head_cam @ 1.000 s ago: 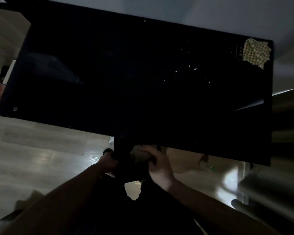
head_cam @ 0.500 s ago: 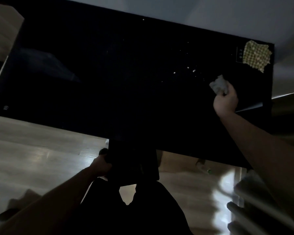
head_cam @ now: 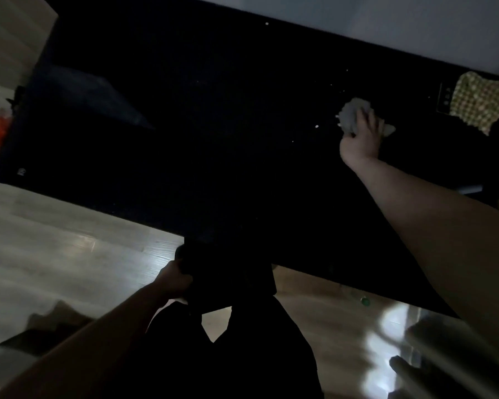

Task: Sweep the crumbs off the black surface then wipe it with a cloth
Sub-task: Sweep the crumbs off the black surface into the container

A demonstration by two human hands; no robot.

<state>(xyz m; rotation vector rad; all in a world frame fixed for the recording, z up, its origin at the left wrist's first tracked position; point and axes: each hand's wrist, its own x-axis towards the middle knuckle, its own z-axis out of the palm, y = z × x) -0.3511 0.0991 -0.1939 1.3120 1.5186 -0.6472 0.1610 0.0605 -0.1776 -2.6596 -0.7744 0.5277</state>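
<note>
Pressing crumpled wad (head_cam: 350,115) on black surface (head_cam: 213,125): right hand (head_cam: 360,136) | left hand (head_cam: 173,279) gripping dark container (head_cam: 228,272)

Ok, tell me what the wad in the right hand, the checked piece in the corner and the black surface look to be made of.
Wad: crumpled tissue or paper, pale grey, matte, with ragged soft edges; it could be thin cloth.
Checked piece: woven fabric, yellow-and-white check, limp and wrinkled with an uneven outline.
Black surface: hard and smooth, slightly glossy with a faint reflection; glass or lacquered board, too dark to tell.
</note>
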